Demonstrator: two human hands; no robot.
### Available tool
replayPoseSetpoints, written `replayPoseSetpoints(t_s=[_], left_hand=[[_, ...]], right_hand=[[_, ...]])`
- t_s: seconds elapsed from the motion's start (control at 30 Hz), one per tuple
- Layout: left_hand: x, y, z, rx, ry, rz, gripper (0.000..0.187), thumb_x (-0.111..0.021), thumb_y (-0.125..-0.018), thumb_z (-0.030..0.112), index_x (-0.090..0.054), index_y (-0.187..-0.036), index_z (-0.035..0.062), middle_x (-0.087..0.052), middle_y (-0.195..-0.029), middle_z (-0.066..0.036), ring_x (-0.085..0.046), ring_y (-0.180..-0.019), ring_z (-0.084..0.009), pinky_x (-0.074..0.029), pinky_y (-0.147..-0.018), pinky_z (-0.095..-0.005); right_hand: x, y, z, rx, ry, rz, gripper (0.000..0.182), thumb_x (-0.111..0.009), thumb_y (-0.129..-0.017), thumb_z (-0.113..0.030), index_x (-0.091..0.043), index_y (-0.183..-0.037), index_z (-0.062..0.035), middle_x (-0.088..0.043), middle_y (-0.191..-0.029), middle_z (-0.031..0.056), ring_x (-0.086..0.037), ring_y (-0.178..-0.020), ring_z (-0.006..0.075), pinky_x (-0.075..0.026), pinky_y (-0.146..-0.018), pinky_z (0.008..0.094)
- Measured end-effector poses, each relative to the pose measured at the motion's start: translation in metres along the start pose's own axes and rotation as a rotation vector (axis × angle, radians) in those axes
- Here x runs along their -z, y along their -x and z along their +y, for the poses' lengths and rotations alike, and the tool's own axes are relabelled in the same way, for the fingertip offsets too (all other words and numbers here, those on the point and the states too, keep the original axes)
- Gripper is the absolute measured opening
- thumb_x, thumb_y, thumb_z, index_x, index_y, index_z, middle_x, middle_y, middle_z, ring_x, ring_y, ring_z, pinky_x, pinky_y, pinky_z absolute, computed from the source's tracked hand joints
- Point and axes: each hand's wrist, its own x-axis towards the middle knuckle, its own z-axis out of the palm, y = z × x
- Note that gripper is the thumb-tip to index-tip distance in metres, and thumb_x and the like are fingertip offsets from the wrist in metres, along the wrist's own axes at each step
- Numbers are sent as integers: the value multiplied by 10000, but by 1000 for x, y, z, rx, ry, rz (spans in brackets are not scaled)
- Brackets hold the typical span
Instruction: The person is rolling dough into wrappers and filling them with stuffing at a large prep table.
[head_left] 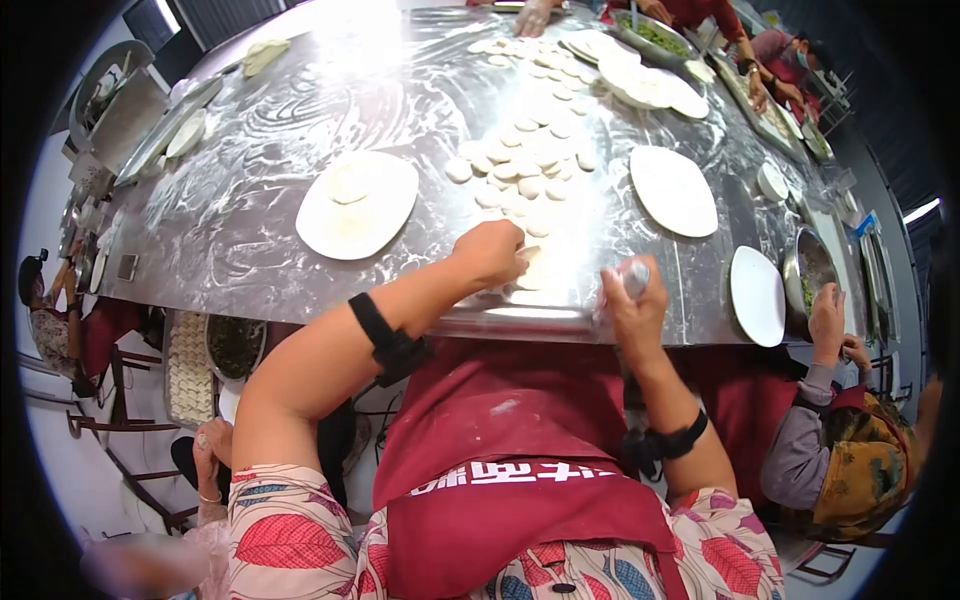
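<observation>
My left hand is at the near edge of the metal table, its fingers closed on the edge of a pale dough round. Over the same edge, further right, my right hand is wrapped round a pale, rounded object, blurred and partly hidden by the fingers. Beyond my hands, several flattened dough pieces lie scattered and overlapping on the floured surface. A white plate with a thin dough round on it is to the left, and another white plate is to the right.
A third white plate sits near a metal bowl at the right, beside a person's hands. Other people work at the far right and far left. Below the table's left edge is a tray of dumplings.
</observation>
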Motion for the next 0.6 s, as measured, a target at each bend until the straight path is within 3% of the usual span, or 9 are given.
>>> replayPoseSetpoints(t_s=[0.17,0.2,0.27,0.33,0.4,0.5,0.6], left_hand=[[8,-3,7,-2,16,-95,276,-594,-811,244,-641,-864,-23,-626,-783,-237,-614,-722,-361,-469,-680,-406],[7,-4,10,-6,53,-127,272,-595,-810,239,-641,-865,-23,-626,-781,-235,-615,-722,-352,-469,-680,-402],[9,-10,13,-16,140,-164,264,-597,-807,230,-639,-868,-23,-628,-777,-231,-617,-721,-335,-468,-680,-396],[10,-6,11,-130,40,-169,229,-605,-758,157,-633,-871,-40,-633,-786,-219,-617,-741,-277,-465,-683,-372],[-1,-8,-5,-98,186,-92,214,-601,-744,129,-626,-869,-43,-632,-781,-213,-612,-731,-280,-461,-675,-366],[3,1,-9,-81,300,-195,192,-584,-753,116,-623,-869,-32,-630,-782,-208,-605,-722,-286,-460,-675,-368],[6,-2,0,-173,147,-142,176,-575,-771,119,-621,-865,-22,-629,-784,-209,-596,-714,-296,-459,-675,-366]], right_hand=[[-34,-72,10,96,112,22,214,-641,-818,-120,-471,-888,-9,-549,-604,70,-518,-498,119,-421,-457,278],[-39,-77,8,69,69,10,178,-627,-834,-95,-469,-871,-22,-525,-604,26,-496,-490,100,-401,-448,253],[-29,-69,5,60,118,-18,217,-645,-812,-117,-492,-916,-3,-563,-614,82,-538,-513,125,-433,-470,276],[-12,-38,-8,50,140,-21,204,-640,-812,-101,-497,-916,0,-574,-631,66,-546,-527,114,-436,-474,270],[1,-2,-10,15,92,5,179,-631,-818,-82,-492,-900,-3,-572,-638,45,-546,-540,102,-436,-478,262],[4,4,-2,-41,13,-3,157,-620,-822,-66,-485,-882,-15,-568,-639,38,-549,-560,94,-434,-481,253],[-19,-46,-5,40,70,0,191,-634,-822,-113,-472,-847,-13,-552,-628,52,-527,-511,117,-425,-464,268]])
